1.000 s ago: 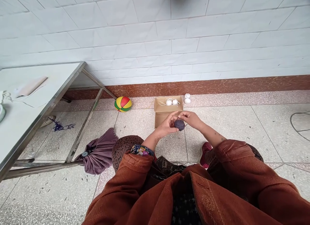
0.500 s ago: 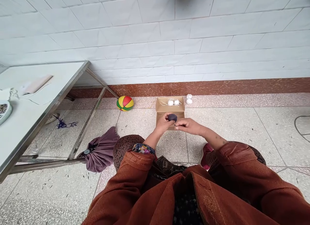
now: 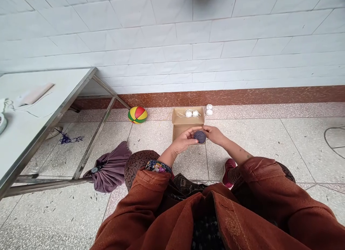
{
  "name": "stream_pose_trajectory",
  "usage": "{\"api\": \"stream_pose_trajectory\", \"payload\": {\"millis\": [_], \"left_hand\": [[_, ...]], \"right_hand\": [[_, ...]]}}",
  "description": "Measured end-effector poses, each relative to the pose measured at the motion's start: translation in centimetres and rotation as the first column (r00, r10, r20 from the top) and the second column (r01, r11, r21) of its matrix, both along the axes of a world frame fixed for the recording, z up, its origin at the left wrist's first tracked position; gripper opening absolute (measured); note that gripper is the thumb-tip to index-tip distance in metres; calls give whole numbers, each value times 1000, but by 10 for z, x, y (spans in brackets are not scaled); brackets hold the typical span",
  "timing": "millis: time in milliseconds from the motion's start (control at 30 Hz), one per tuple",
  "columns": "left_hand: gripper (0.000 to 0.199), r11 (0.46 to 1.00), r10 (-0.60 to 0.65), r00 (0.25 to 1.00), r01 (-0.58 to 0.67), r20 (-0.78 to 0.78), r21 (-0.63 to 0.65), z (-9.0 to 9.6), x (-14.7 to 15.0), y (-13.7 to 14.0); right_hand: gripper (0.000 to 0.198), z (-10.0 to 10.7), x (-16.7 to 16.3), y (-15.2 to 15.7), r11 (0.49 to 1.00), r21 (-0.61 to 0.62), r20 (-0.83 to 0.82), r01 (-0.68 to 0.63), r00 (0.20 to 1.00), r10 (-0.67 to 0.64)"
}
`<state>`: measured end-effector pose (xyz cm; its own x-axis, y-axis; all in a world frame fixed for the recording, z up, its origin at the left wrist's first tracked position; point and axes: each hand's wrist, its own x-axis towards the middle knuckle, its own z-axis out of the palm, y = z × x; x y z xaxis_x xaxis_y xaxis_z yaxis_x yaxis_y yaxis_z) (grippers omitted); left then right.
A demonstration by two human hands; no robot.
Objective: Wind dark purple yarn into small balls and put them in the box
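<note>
A dark purple-grey ball of yarn [image 3: 199,136] rests in the fingers of my left hand [image 3: 183,141], with the thumb on its near side. My right hand [image 3: 215,135] is closed in a pinch at the ball's far right side, on the yarn strand; the strand itself is hard to make out now. Beneath both hands stands an open cardboard box [image 3: 178,130], partly covered by them. Two white yarn balls [image 3: 192,114] with loose strands lie at the box's far part, on its raised lid.
Two more white balls [image 3: 209,109] sit by the wall, right of the box. To the left are a striped ball [image 3: 137,115], a purple cloth bundle [image 3: 111,171] and a metal-framed table [image 3: 67,84]. Tangled blue yarn [image 3: 67,138] lies beneath the table.
My right hand has gone from the near right of the yarn ball up to its far side. The left hand has shifted slightly right and turned the ball.
</note>
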<state>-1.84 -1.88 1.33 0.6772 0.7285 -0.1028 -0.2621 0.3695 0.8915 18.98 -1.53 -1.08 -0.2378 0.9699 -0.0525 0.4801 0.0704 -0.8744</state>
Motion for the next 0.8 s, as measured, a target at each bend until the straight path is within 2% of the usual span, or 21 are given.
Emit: {"api": "stream_pose_trajectory", "payload": {"millis": [133,267,367,433,500,567,667,800], "left_hand": [[54,986,96,995,-96,-10,-139,2,-1,0],[52,969,199,980,-201,-29,-145,-3,-2,3],[51,955,280,956,-287,-88,-77,-9,-3,7],[48,937,345,921,-348,-184,17,-12,-4,10],[47,926,378,878,-357,-294,125,-14,-4,12],[47,935,350,859,-295,-373,196,-16,-3,11],[54,968,210,891,-133,-403,210,-16,1,6],[79,986,24,966,19,-259,164,-12,4,-1]], "right_hand": [[18,-6,-6,-3,999,31,89,-29,996,27],[19,-4,-9,-7,985,90,165,-151,977,134],[16,1,-9,-12,955,106,194,-279,947,255],[21,8,-9,-15,913,120,172,-389,914,367],[26,17,-10,-17,882,132,98,-452,891,442],[28,27,-10,-18,898,126,-15,-421,905,426],[28,35,-9,-13,961,131,-127,-243,957,260],[25,26,-2,-2,986,169,-91,11,996,5]]}}
